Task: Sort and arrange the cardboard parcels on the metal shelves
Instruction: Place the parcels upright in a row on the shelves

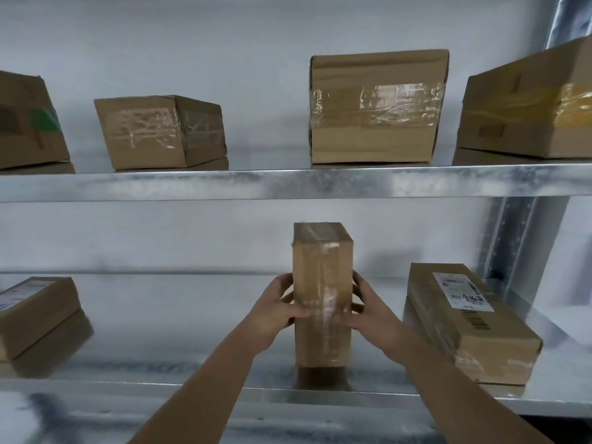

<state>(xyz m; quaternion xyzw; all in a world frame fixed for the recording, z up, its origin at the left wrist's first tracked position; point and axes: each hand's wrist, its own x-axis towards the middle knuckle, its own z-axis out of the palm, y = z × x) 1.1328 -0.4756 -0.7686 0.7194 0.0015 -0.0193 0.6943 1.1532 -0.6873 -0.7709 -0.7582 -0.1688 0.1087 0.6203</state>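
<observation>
A tall narrow cardboard parcel (322, 277) wrapped in clear tape stands upright on the lower metal shelf (179, 318), near its front edge. My left hand (278, 310) grips its left side, thumb across the front face. My right hand (368, 310) grips its right side the same way. On the lower shelf a long parcel with a white shipping label (464, 318) lies to the right, and a flat labelled parcel (35, 310) lies at the far left. The upper shelf (288, 182) carries several taped parcels, among them a small one (160, 131) and a large one (376, 107).
A metal upright post (519, 238) stands at the right end of the shelves. A white wall lies behind them. Bare shelf surface stretches between the far-left parcel and the one I hold. Two more parcels (25, 123) (531, 104) sit at the upper shelf's ends.
</observation>
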